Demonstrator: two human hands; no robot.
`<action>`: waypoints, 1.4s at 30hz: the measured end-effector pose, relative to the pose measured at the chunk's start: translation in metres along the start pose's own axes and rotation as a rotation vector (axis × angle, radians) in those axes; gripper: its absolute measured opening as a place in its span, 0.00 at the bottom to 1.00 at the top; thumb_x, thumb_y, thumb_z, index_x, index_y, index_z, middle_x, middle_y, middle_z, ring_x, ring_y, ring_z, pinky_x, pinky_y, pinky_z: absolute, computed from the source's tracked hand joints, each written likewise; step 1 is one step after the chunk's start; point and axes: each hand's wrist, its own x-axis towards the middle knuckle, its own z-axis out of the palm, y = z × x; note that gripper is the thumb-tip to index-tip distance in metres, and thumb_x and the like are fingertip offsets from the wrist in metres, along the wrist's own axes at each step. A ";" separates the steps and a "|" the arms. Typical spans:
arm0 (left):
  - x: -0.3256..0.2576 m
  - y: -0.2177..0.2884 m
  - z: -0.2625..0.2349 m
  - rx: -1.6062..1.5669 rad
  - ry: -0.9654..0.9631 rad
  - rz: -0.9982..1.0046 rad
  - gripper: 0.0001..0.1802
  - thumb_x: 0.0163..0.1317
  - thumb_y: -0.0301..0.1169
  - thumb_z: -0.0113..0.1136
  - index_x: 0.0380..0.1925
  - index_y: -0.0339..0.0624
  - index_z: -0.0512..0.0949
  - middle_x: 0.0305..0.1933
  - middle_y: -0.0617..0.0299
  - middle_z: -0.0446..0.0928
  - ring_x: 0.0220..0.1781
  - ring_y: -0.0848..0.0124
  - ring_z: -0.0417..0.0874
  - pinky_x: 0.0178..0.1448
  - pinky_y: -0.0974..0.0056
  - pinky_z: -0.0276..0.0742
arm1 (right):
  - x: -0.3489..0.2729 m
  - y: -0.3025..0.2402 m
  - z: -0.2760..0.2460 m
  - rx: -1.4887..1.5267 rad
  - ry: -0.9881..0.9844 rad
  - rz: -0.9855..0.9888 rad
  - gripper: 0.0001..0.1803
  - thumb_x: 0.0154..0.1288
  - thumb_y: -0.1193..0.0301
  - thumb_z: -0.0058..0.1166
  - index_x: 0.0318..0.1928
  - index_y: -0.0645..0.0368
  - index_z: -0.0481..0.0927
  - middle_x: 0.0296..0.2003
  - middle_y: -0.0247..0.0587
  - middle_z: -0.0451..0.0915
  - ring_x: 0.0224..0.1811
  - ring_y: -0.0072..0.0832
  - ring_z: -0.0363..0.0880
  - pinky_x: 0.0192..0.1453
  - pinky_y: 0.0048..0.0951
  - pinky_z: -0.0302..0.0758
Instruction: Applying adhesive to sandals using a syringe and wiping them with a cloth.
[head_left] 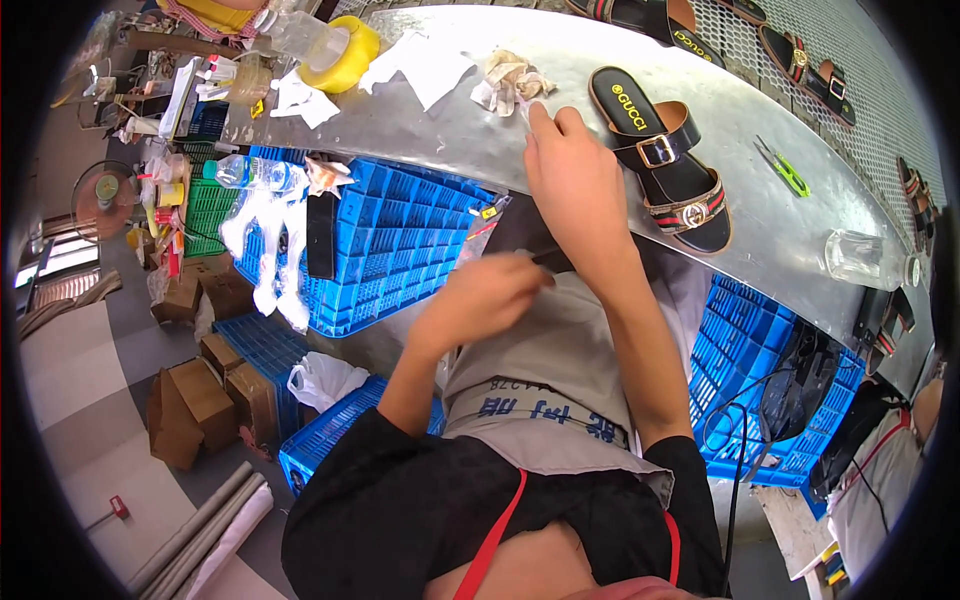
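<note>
My right hand (575, 180) is over the metal table's (440, 130) near edge, its fingers closed in a pinch at a crumpled, stained cloth or tissue (512, 82). The fingertips are partly hidden, but they seem to grip its near corner. Just to the right lies a black slide sandal (665, 160) with a buckled strap and a striped strap bearing a metal ornament. My left hand (490, 300) hovers above my lap and grey apron (540, 350). Its fingers are curled and slightly blurred; a small dark shape shows by the fingertips, too unclear to name.
Green-handled snips (785, 170) and a glass jar (855, 255) lie on the right of the table. Yellow tape (345, 55) and white paper (418, 68) lie at the far left. Blue crates (380, 245) stand below. Several sandals (810, 75) rest on mesh beyond.
</note>
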 end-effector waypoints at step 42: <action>0.281 0.130 0.014 0.347 0.051 1.037 0.09 0.57 0.26 0.64 0.39 0.49 0.82 0.43 0.65 0.77 0.48 0.65 0.81 0.46 0.60 0.81 | -0.221 0.042 -0.118 0.281 0.533 0.438 0.21 0.63 0.82 0.62 0.58 0.67 0.80 0.37 0.39 0.77 0.31 0.23 0.72 0.34 0.22 0.71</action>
